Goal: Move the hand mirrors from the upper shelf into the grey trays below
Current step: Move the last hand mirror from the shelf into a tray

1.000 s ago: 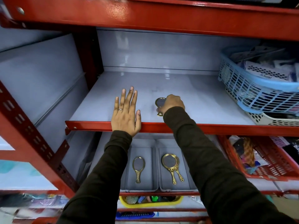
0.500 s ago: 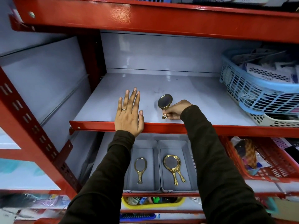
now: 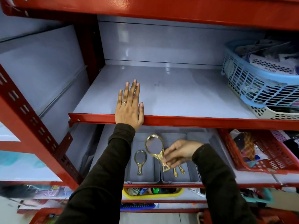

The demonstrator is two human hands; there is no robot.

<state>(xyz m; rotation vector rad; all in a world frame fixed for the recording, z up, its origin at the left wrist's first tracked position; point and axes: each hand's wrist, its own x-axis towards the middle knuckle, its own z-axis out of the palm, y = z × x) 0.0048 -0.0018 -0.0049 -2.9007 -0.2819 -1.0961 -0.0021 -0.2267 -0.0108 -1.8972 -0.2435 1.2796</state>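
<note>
Gold hand mirrors (image 3: 140, 160): one held, one left tray, perhaps two right.

Looked like a small shop's stockroom: red metal racking (image 3: 34, 120) with plastic baskets (image 3: 258, 88) crammed with packaged combs and trinkets, right of frame

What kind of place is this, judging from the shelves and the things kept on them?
Probably a small shop or its stockroom. Red metal racking holds sorted stock: a blue basket of packaged goods, a red basket of accessories, and grey trays of identical gold hand mirrors.
</note>
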